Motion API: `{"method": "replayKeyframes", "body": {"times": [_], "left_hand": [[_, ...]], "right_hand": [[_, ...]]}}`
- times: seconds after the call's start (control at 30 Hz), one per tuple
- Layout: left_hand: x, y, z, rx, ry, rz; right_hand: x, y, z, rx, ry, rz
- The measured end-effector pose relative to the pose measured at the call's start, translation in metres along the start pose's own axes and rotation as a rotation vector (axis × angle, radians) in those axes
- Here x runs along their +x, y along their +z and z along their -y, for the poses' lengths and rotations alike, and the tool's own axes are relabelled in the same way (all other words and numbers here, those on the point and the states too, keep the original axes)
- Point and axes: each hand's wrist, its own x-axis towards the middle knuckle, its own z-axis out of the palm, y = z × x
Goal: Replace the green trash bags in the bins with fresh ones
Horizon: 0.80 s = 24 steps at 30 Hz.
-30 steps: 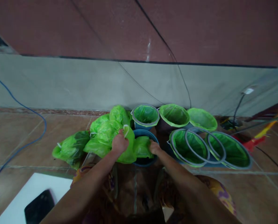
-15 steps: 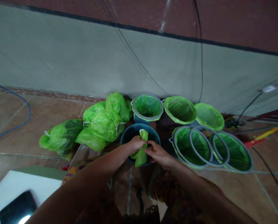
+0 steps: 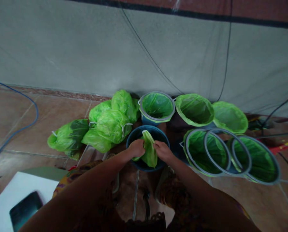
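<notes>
A green plastic bag (image 3: pixel 149 151) is stretched between my two hands, over the mouth of a dark blue bin (image 3: pixel 162 132). My left hand (image 3: pixel 136 148) is closed on the bag's left side. My right hand (image 3: pixel 162 150) pinches its right edge. The bag's pale upper edge points toward the wall, and its lower part hangs inside the bin. Right behind stands a blue bin with a grey rim (image 3: pixel 157 106), lined with a green bag. Left of my hands lie several filled, tied green bags (image 3: pixel 112 125).
More green-lined bins (image 3: pixel 194 109) stand at the right, two loose grey rings (image 3: pixel 227 151) lying across the front ones. A black phone (image 3: pixel 25 209) rests on a white surface (image 3: pixel 3 199) at lower left. A blue cable (image 3: pixel 36 112) runs over the tiled floor. Behind is a grey wall (image 3: pixel 85 54).
My hands have moved slightly apart, and the bunched bag between them is now spread wider. The view has shifted, so the bins on the right appear further right.
</notes>
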Motion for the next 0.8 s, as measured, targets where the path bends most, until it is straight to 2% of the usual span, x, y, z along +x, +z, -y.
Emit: {"method": "replayKeyframes", "body": {"times": [0.1, 0.17, 0.23, 0.33, 0.47, 0.57, 0.67, 0.8], "left_hand": [[-0.002, -0.005, 0.003, 0.324, -0.038, -0.017], [-0.002, -0.014, 0.005, 0.396, -0.071, -0.035], [-0.001, -0.022, 0.006, 0.391, -0.084, -0.108], [0.001, -0.024, 0.001, 0.22, -0.047, -0.166], [0.003, -0.007, -0.01, -0.069, 0.021, -0.058], [0.006, 0.003, -0.011, -0.098, -0.005, -0.007], [0.011, 0.004, -0.007, -0.094, -0.046, 0.07], [0.013, 0.003, -0.007, -0.316, -0.126, 0.072]], "right_hand": [[-0.005, -0.013, -0.013, -0.173, -0.02, -0.021], [-0.01, -0.021, -0.023, -0.331, 0.031, -0.034], [-0.014, -0.026, -0.032, -0.446, 0.092, -0.023], [-0.019, -0.026, -0.036, -0.466, 0.093, 0.022], [-0.021, -0.023, -0.03, -0.357, 0.027, 0.055], [-0.021, -0.024, -0.027, -0.251, -0.039, 0.089], [-0.021, -0.027, -0.027, -0.214, -0.052, 0.102], [-0.023, -0.029, -0.03, -0.261, -0.025, 0.067]]}}
